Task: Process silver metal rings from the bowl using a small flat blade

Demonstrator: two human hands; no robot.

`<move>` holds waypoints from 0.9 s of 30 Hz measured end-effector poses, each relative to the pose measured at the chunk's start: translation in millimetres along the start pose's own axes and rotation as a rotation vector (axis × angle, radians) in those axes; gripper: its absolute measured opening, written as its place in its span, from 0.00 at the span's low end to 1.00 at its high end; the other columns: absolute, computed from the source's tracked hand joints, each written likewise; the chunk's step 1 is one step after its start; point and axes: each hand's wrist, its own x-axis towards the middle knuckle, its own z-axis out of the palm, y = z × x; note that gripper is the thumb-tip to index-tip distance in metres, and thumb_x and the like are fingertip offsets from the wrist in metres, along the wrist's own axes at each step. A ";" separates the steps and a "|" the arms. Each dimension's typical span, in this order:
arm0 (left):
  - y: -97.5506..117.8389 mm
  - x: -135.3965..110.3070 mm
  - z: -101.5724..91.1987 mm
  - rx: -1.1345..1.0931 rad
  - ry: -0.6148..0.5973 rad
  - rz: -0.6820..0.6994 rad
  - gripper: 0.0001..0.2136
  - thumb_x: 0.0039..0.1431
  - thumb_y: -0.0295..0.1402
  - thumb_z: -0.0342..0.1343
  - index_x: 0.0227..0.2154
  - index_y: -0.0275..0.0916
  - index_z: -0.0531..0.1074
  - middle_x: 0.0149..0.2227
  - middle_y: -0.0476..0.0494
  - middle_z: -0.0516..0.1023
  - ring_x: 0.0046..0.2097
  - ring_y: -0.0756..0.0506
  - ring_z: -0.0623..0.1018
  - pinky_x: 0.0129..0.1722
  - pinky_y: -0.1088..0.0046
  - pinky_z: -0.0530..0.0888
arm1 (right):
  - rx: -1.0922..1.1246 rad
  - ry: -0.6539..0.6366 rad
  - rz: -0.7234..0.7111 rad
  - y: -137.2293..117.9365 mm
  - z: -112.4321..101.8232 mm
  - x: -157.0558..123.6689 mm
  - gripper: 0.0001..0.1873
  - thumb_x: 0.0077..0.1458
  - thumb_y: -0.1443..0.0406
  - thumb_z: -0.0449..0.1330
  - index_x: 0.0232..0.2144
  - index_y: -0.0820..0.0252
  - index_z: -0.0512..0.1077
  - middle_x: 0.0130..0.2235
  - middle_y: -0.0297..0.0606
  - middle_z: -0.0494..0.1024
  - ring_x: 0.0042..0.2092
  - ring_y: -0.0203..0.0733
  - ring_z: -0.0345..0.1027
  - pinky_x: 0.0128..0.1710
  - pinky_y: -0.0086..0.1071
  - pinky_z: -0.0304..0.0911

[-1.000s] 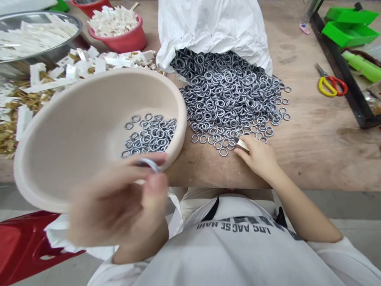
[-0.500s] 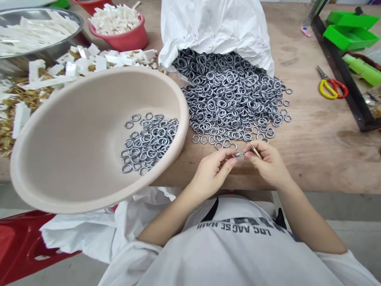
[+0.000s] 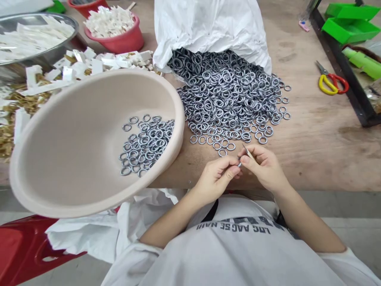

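Change: the hands have drawn slightly nearer the bench edge, and the ring they held in plain view is now mostly hidden between the fingers.
Left hand [image 3: 216, 178]: closed to a pinch, thumb and forefinger gripping the ring.
Right hand [image 3: 264, 169]: curled, gripping a pointed tool [image 3: 248, 153] whose slim, pale tip rises beside the left fingertips.
Ring [image 3: 239, 161]: a small grey metal loop, held just above the bench, with only a sliver showing; its exact shape is hidden.
Heap [image 3: 226, 99]: hundreds of similar rings, round-wired and dully shiny, spill from a crumpled white sack [image 3: 208, 28] across the bench [image 3: 321, 151], with loose ones lying just beyond the hands.
Bowl [image 3: 89, 99]: a wide, smooth beige basin, tilted toward the person at the bench edge, with a smaller cluster of rings [image 3: 145, 145] lying inside.
Rest: white chips fill a red tub [image 3: 114, 39] and a steel basin [image 3: 71, 24]; yellow-and-red scissors [image 3: 331, 83] and green trays [image 3: 349, 24] lie to the right; a red stool [image 3: 20, 246] sits below.
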 end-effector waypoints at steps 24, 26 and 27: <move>-4.5 -0.8 -0.5 0.123 0.084 0.147 0.06 0.70 0.33 0.53 0.37 0.38 0.72 0.30 0.50 0.74 0.32 0.51 0.73 0.35 0.77 0.68 | -0.730 -0.014 -0.299 -3.4 5.6 -24.3 0.19 0.69 0.57 0.52 0.27 0.57 0.67 0.23 0.30 0.68 0.25 0.33 0.61 0.28 0.31 0.49; -6.6 -0.7 -1.3 0.128 0.087 0.162 0.06 0.69 0.33 0.53 0.37 0.38 0.72 0.30 0.50 0.74 0.32 0.52 0.72 0.35 0.77 0.68 | -0.722 -0.021 -0.284 -3.6 6.9 -25.8 0.19 0.69 0.56 0.52 0.26 0.57 0.66 0.23 0.29 0.68 0.25 0.33 0.61 0.28 0.31 0.49; -7.7 -0.8 -1.8 0.141 0.089 0.175 0.06 0.69 0.33 0.53 0.36 0.38 0.72 0.30 0.50 0.73 0.32 0.52 0.72 0.35 0.76 0.68 | -0.718 -0.023 -0.279 -3.2 7.1 -26.3 0.19 0.69 0.56 0.52 0.26 0.57 0.66 0.23 0.29 0.67 0.25 0.33 0.61 0.28 0.30 0.49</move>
